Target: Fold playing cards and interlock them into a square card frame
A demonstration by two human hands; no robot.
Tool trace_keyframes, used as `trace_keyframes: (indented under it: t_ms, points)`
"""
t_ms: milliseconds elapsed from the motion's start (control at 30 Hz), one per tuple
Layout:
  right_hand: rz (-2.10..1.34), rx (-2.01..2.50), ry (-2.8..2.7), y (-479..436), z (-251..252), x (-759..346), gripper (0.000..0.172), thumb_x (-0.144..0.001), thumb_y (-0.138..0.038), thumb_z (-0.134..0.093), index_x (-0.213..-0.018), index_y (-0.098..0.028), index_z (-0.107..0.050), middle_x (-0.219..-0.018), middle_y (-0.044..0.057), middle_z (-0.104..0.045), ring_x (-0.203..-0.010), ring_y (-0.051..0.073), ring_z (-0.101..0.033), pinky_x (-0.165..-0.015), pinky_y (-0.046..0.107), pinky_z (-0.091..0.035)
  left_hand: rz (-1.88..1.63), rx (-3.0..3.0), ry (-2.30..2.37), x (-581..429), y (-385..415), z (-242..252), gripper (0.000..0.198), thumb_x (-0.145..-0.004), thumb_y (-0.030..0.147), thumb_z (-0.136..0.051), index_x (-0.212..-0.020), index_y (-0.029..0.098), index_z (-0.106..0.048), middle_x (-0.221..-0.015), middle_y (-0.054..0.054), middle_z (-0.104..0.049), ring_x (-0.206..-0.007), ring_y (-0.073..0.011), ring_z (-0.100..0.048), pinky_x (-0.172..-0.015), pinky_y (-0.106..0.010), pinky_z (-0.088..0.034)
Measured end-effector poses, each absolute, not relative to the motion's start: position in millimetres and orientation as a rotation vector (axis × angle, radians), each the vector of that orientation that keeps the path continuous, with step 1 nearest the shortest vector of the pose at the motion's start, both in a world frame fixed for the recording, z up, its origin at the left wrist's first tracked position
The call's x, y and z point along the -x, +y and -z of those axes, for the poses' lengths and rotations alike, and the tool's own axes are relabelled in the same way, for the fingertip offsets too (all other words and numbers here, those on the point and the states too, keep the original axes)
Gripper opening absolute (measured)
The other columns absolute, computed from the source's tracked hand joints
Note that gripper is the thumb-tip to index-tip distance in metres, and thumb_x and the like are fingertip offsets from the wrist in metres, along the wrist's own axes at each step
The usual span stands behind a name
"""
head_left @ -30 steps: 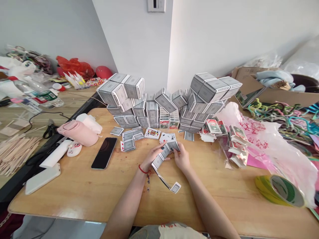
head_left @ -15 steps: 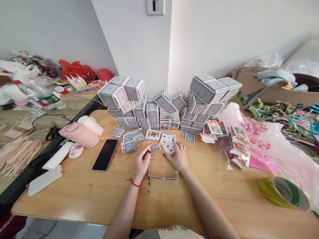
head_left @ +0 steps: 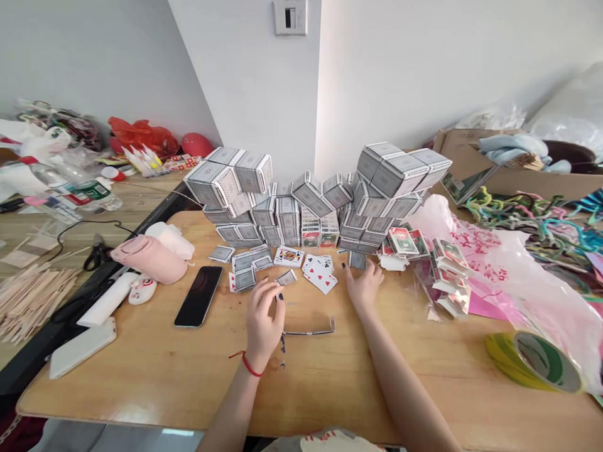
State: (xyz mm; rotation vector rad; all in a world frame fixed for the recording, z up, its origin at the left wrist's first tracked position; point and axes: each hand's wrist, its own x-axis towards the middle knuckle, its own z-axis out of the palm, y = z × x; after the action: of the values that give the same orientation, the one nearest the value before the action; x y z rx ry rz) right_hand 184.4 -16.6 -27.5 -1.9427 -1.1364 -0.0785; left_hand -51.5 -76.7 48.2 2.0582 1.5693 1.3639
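Note:
My left hand (head_left: pixel 265 317), with a red string at the wrist, is at the table's middle with fingers curled; a small folded card (head_left: pixel 286 277) is at its fingertips, and whether they grip it is unclear. My right hand (head_left: pixel 365 285) is spread, its fingertips at a face-down card (head_left: pixel 357 260) below the right stack. Between the hands lie face-up cards (head_left: pixel 320 274) and a deck with a face card on top (head_left: pixel 289 256). Patterned card blocks form a left stack (head_left: pixel 226 176) and a right stack (head_left: pixel 396 169). A thin bent card strip (head_left: pixel 308 332) stands nearer me.
A black phone (head_left: pixel 198 296), a pink roll (head_left: pixel 151 258) and a white power bank (head_left: pixel 83 348) lie left. Card boxes (head_left: pixel 450 263), a pinkish plastic bag (head_left: pixel 490 251) and green-yellow tape (head_left: pixel 532 361) are right. A cardboard box (head_left: pixel 565 182) sits behind.
My right hand has moved right, from the face-up cards to the face-down card. My left hand has shifted slightly left and nearer me; the small card beside it has turned.

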Motion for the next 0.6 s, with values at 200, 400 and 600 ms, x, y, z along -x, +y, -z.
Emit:
trace_keyframes:
  t_ms: [200,400,600]
  points:
    - [0.024,2.0,-1.189,-8.2,28.5,-196.1,0.057,-0.065,-0.033,-0.057,-0.112,-0.007,-0.042,-0.1,0.019,-0.051,-0.095,0.032,-0.042,-0.082,0.047,-0.03,-1.307,-2.168,1.411,44.5,-107.8,-56.3,0.026,-0.076,0.008,-0.048,-0.095,0.021,-0.059,-0.098,-0.004,-0.06,-0.108,-0.0197,-0.048,-0.098,-0.043,-0.036]
    - [-0.078,1.689,-1.242,-28.0,11.1,-181.8,0.053,-0.065,-0.03,-0.056,-0.114,-0.017,-0.039,-0.109,0.012,-0.048,-0.101,0.026,-0.042,-0.085,0.044,-0.035,-1.336,-1.916,1.458,47.7,-88.2,-69.3,0.019,-0.078,0.017,-0.047,-0.091,0.02,-0.061,-0.094,-0.005,-0.062,-0.093,-0.0174,-0.056,-0.084,-0.034,-0.046]
    - [-0.52,1.218,-1.512,-48.2,-25.9,-146.0,0.055,-0.069,-0.027,-0.059,-0.119,-0.022,-0.037,-0.114,0.009,-0.048,-0.098,0.02,-0.05,-0.077,0.035,-0.046,-0.944,-1.585,1.135,11.8,-32.9,-77.8,0.048,-0.075,0.024,-0.054,-0.121,0.017,-0.043,-0.098,-0.01,-0.064,-0.08,-0.0169,-0.063,-0.07,-0.03,-0.051]
